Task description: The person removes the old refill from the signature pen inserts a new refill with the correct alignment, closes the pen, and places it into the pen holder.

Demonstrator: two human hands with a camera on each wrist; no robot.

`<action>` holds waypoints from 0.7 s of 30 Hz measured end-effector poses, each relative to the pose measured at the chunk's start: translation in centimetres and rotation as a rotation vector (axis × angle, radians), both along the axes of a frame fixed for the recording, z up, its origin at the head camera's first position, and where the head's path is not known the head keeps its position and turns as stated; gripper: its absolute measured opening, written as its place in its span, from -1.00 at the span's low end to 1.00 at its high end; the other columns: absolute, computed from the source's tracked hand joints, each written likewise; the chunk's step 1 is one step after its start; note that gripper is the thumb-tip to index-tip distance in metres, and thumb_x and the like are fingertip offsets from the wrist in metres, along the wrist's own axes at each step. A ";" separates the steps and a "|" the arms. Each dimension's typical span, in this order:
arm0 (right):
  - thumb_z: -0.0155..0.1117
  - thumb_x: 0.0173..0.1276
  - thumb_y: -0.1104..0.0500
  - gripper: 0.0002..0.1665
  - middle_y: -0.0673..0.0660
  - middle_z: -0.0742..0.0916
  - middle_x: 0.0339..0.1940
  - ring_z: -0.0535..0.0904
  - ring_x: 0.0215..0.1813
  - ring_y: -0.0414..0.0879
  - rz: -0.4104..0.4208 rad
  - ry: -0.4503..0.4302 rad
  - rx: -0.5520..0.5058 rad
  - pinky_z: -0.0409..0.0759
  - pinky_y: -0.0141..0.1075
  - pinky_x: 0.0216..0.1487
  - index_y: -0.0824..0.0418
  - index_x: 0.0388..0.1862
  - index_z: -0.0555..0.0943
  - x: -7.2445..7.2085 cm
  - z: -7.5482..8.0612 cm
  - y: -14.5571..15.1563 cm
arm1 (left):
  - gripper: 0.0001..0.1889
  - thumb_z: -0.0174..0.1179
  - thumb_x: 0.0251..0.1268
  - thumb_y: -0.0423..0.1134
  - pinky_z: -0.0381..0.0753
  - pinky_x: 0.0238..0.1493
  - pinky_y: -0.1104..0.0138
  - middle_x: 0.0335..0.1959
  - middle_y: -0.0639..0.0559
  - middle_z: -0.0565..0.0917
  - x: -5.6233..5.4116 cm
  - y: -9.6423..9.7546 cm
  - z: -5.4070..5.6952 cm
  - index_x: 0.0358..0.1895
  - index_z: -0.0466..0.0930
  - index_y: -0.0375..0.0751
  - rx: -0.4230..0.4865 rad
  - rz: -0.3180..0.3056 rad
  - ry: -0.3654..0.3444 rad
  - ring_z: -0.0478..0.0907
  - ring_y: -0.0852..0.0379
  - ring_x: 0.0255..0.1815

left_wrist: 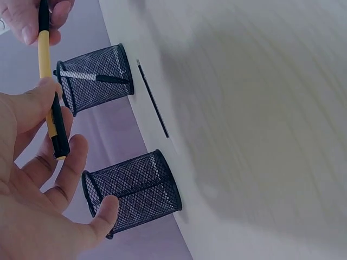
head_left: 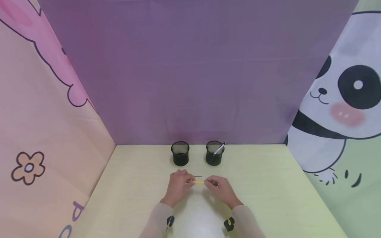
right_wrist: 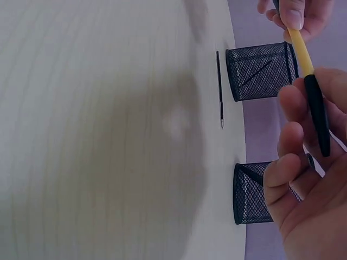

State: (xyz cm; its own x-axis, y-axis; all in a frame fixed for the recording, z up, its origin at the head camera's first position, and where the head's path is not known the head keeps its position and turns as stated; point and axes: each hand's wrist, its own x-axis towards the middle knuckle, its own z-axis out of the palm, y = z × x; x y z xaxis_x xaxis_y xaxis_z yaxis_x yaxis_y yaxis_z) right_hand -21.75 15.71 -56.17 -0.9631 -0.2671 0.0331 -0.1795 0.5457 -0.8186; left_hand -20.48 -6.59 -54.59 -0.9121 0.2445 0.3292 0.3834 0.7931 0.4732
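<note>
A yellow pen (left_wrist: 45, 54) with black ends is held level between both hands above the table. My left hand (head_left: 179, 183) pinches its clip end between thumb and index finger, other fingers spread loosely. On the black grip section (right_wrist: 316, 111), at the other end, the thumb and index finger of my right hand (head_left: 221, 188) pinch, the remaining fingers bent. A thin dark pen refill (left_wrist: 153, 100) lies on the table beyond the hands, touched by neither.
Two black mesh pen cups stand at the table's back. The right cup (head_left: 213, 158) holds a white pen (head_left: 219, 148) with black ends. Through the left cup's (head_left: 181, 159) mesh a thin dark line shows; I cannot tell what it is. A purple backdrop (head_left: 190, 72) rises behind.
</note>
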 end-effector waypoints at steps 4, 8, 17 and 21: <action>0.29 0.48 0.02 -0.78 -0.08 0.81 -0.25 0.60 -0.22 -0.21 0.061 -0.010 0.047 0.55 -0.29 -0.11 0.08 -0.07 0.76 0.0 0.2 0.2 | -0.93 0.44 0.23 -0.16 0.39 -0.06 0.13 -0.37 0.21 0.63 0.0 0.0 0.2 -0.24 0.79 0.06 -0.015 -0.016 -0.014 0.43 0.20 -0.27; 0.29 0.48 0.03 -0.80 -0.07 0.81 -0.26 0.61 -0.22 -0.23 0.152 -0.041 0.085 0.59 -0.23 -0.08 0.05 -0.08 0.76 0.1 0.3 0.7 | -0.93 0.45 0.22 -0.13 0.36 -0.07 0.16 -0.40 0.20 0.61 0.0 -0.2 0.2 -0.27 0.79 0.07 -0.025 -0.031 -0.055 0.40 0.22 -0.29; 0.27 0.48 0.10 -0.85 -0.09 0.77 -0.27 0.61 -0.19 -0.19 0.183 -0.053 0.153 0.59 -0.09 0.00 0.09 -0.15 0.74 0.2 -0.8 2.4 | -0.91 0.46 0.20 -0.16 0.42 -0.07 0.12 -0.38 0.19 0.68 -0.1 -1.6 -0.1 -0.24 0.78 0.10 -0.027 -0.017 -0.079 0.49 0.19 -0.28; 0.31 0.43 0.15 -0.92 -0.08 0.76 -0.22 0.58 -0.14 -0.16 0.028 -0.034 0.170 0.56 -0.12 -0.01 0.03 -0.20 0.74 0.2 -1.0 3.1 | -0.82 0.45 0.21 -0.17 0.46 -0.09 0.10 -0.30 0.11 0.72 -0.4 -2.3 -0.3 -0.13 0.77 0.07 -0.066 0.075 -0.130 0.54 0.14 -0.26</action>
State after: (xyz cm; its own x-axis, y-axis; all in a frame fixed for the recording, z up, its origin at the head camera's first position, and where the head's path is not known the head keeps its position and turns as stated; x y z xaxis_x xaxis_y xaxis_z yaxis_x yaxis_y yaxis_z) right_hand -21.53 18.80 -57.15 -0.9549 -0.2931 -0.0475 -0.1704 0.6717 -0.7210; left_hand -20.90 -8.93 -54.91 -0.9623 0.1915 0.1931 0.2612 0.8483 0.4606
